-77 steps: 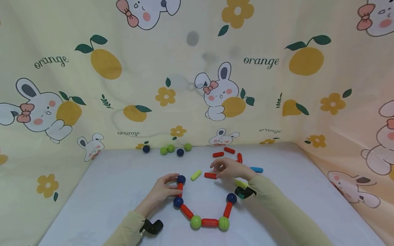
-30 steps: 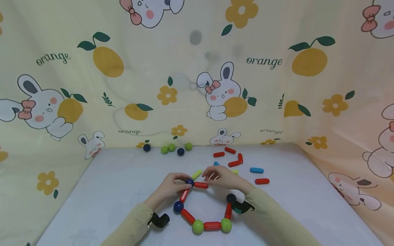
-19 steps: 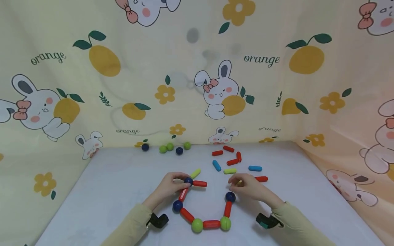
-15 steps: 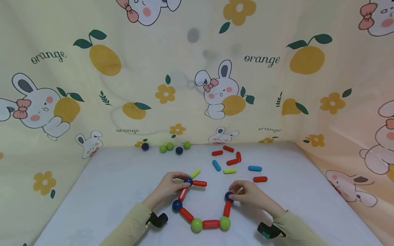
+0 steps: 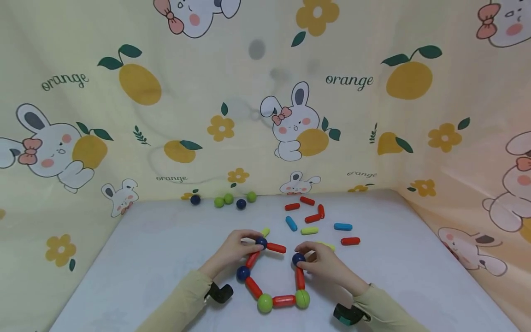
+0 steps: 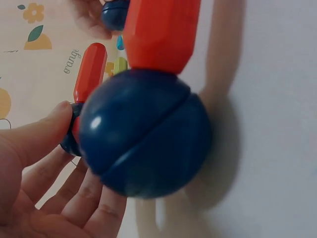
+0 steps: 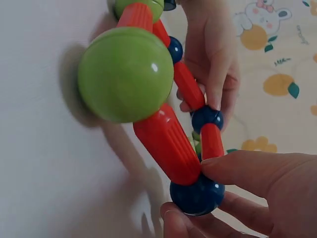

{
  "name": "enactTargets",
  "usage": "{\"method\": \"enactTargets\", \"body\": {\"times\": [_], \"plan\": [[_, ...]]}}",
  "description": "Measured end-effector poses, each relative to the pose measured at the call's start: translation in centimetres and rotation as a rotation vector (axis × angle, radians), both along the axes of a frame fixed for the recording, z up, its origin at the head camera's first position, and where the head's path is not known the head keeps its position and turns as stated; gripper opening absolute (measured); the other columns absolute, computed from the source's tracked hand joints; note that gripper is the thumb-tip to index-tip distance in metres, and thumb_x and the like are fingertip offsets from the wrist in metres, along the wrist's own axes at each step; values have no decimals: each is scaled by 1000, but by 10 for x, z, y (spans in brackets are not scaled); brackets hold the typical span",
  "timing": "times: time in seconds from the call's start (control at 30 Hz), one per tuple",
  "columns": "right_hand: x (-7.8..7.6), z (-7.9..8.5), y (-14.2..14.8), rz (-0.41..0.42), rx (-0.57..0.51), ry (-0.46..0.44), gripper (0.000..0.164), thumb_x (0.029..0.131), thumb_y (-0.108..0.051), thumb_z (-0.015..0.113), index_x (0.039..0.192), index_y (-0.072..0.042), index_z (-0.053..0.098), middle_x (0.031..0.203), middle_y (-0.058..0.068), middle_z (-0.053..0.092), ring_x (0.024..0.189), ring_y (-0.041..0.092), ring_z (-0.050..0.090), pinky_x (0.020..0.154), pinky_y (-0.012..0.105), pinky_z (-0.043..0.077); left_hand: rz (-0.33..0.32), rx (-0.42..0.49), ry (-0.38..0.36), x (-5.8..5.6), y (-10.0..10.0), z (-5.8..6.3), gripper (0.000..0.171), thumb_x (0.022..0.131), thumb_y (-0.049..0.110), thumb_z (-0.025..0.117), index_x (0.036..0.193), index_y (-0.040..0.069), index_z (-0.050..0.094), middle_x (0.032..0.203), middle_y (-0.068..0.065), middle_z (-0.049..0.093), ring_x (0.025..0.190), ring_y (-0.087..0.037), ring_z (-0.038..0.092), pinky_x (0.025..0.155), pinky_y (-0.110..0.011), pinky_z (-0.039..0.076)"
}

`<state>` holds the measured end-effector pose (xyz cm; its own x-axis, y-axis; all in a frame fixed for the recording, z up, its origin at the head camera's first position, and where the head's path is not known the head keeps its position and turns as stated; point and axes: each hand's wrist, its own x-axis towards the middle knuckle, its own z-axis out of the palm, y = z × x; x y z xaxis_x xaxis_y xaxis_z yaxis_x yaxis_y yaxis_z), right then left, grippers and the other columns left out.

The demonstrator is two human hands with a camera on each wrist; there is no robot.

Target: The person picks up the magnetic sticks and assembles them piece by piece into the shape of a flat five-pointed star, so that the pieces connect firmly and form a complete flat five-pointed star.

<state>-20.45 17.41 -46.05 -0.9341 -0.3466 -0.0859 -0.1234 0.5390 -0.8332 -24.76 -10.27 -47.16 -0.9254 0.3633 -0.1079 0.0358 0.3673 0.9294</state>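
Left hand (image 5: 232, 251) pinches the far-left blue ball (image 5: 261, 243), right hand (image 5: 325, 266) pinches the right blue ball (image 5: 298, 259), now closer to the free-ended red rod (image 5: 276, 248), so the near-middle chain (image 5: 284, 301) looks almost closed tbh.

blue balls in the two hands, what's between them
In the head view, a red rod juts from the blue ball in the left hand, with a short bare gap before the blue ball in the right hand.

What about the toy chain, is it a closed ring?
No, a gap lies between the end red stick and the blue ball in the right hand.
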Motion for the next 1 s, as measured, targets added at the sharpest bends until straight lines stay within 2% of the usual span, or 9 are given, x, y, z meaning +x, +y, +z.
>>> {"method": "enactTargets", "body": {"times": [0.17,0.4,0.6,0.67,0.73,0.9,1.0], "plan": [[-1,3,-7,-13,2,10,36,84,-11,74,117,-5,62,109,6,61,89,19,59,72,31,56,-9,-25,20,-1,6,2,39,85,23,74,120,10,65,113,-5,61,87,-17,65,76,-32,56],[-4,5,-10,13,2,26,36,85,-9,72,119,-3,60,110,7,61,89,21,60,72,33,56,-16,-67,56,-2,11,3,39,85,25,74,120,10,65,111,-2,62,85,-17,61,75,-32,54],[-5,2,-8,14,12,23,33,85,-10,73,115,-3,62,105,6,62,87,20,59,73,34,55,-17,-11,38,1,6,0,36,90,24,68,119,4,63,111,-7,63,94,-19,63,78,-33,55],[-5,0,-6,12,25,21,32,84,-11,73,113,-4,63,104,4,62,88,20,58,75,35,55,-15,7,27,5,1,-1,34,92,21,66,119,2,62,111,-8,63,93,-20,64,77,-33,56],[-6,-1,-5,9,35,16,31,84,-12,74,113,-6,64,104,3,62,90,20,58,77,35,54,0,-19,45,11,-3,-2,33,92,21,66,118,1,62,108,-8,64,90,-19,65,75,-31,56],[-7,-2,-5,17,39,-7,31,85,-15,74,112,-6,64,105,3,63,91,20,58,78,37,54,106,-207,120,33,-12,-1,36,83,28,75,108,4,65,89,-4,64,71,-16,60,60,-28,53],[-8,-2,-6,19,40,-6,30,85,-15,73,112,-7,64,106,3,63,91,20,58,78,36,54,134,-283,119,45,-11,-2,40,76,33,81,101,5,66,83,-2,61,66,-16,56,55,-28,51]]}}
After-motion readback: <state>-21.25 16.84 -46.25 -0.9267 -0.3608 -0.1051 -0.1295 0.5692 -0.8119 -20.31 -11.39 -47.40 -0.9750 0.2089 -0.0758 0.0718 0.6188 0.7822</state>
